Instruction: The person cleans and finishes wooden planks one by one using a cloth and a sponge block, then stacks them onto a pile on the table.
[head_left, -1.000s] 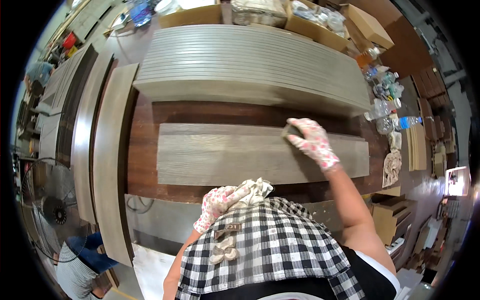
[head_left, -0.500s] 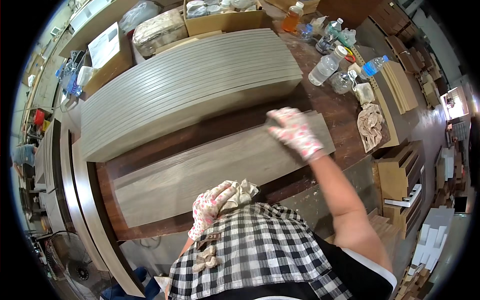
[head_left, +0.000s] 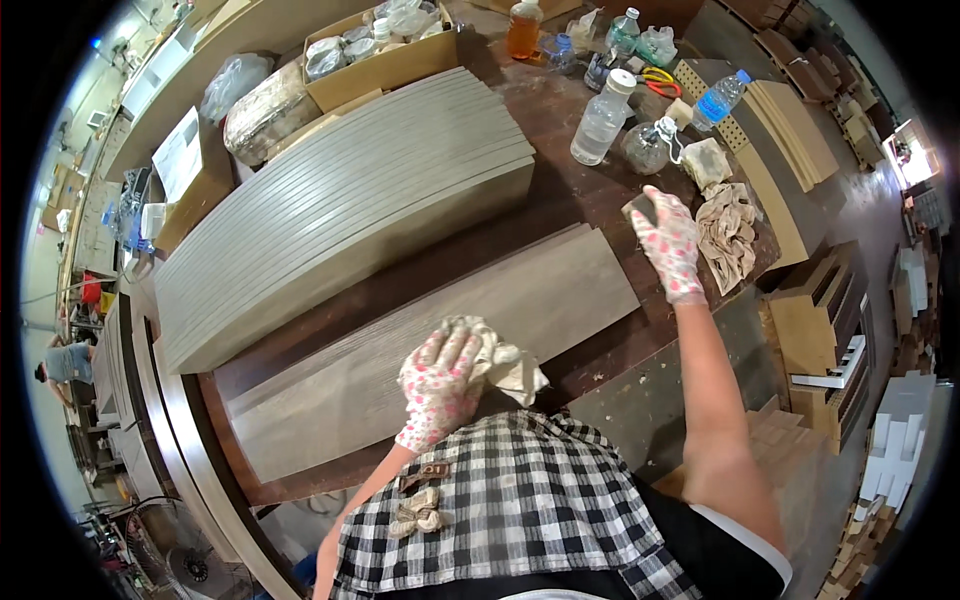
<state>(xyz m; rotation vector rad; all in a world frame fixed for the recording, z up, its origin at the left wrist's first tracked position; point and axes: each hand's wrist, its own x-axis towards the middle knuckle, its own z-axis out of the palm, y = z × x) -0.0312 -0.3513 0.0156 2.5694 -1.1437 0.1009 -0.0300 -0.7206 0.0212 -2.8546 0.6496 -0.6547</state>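
A flat wood-grain grey board (head_left: 560, 285) lies across the dark brown table, with the edge of another board showing along its far side. My left hand (head_left: 438, 388), in a white glove with pink spots, rests over the board's near part, its fingers closed on a crumpled off-white rag (head_left: 512, 368). Past the board's right end, my right hand (head_left: 670, 245), gloved the same way, has its thumb and fingers around a small grey block (head_left: 640, 208). Just right of that hand lies a crumpled beige cloth (head_left: 727, 235).
A long stack of grey boards (head_left: 350, 200) stands beyond the flat board. Behind it sits a cardboard box (head_left: 390, 70) of bagged items. A clear bottle (head_left: 602, 120), scissors with red and yellow handles (head_left: 660, 82) and several other bottles occupy the far right.
My right hand has moved right, off the board's end, and now holds the small grey block. My left hand has shifted forward onto the board with the rag. The view has turned slightly.
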